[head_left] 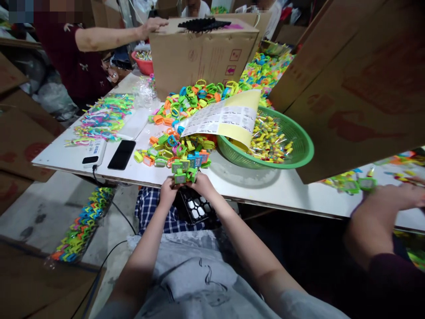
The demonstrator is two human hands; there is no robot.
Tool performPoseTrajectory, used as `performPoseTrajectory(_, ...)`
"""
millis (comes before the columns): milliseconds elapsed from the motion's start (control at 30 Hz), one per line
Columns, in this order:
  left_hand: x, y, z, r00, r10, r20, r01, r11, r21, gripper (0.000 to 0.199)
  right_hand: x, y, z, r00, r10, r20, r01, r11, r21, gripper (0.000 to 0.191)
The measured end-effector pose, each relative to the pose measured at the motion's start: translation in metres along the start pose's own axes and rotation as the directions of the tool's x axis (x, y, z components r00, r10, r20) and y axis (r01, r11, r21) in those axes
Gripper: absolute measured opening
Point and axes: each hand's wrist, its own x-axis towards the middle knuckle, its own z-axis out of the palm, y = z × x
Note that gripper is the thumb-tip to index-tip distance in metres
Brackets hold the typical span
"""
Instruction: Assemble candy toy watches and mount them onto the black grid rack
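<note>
At the table's front edge my left hand (168,191) and my right hand (203,185) are close together, both closed on a small bunch of green toy watches (180,178). Their fingertips are partly hidden by the watches. Just beyond lies a loose heap of toy watches (162,150) in green, orange, blue and yellow. Below my hands, on my lap, a black tray (198,208) shows rows of white pieces. A sheet of printed labels (226,117) leans over a green basket (303,148) of small yellow-capped pieces to the right.
A phone (121,155) and a white power bank (94,153) lie left. Cardboard boxes stand behind (199,57) and at right (358,84). Co-workers' arms reach in at the back left (109,39) and right (381,208). A cable (121,212) hangs beside the table.
</note>
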Motion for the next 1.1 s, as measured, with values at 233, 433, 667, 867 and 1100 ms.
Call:
performPoseTrajectory(233,0.002,-0.001,-0.004,1.0,-0.01,0.028,0.009,0.999,0.039,0.011,0.002,0.001,0.006,0.998,-0.062,-0.033,0.061,0.997,-0.044,0.023)
performPoseTrajectory(433,0.009,0.001,-0.012,0.993,-0.013,0.114,0.004,0.997,0.079,0.007,0.007,0.007,0.005,0.983,-0.184,0.001,0.184,0.982,0.04,0.027)
performPoseTrajectory(667,0.008,0.01,-0.014,0.993,-0.038,0.112,0.018,0.985,0.169,0.01,0.007,0.007,0.007,0.979,-0.203,0.006,0.201,0.975,0.097,0.022)
performPoseTrajectory(867,0.006,0.015,-0.018,0.99,-0.025,0.137,-0.005,0.976,0.217,0.004,0.006,0.002,0.008,0.986,-0.164,0.019,0.159,0.976,0.147,0.018)
performPoseTrajectory(1100,0.01,0.021,-0.021,0.983,-0.016,0.185,-0.023,0.978,0.206,0.007,0.006,0.005,0.005,0.969,-0.24,0.056,0.234,0.967,0.103,0.02)
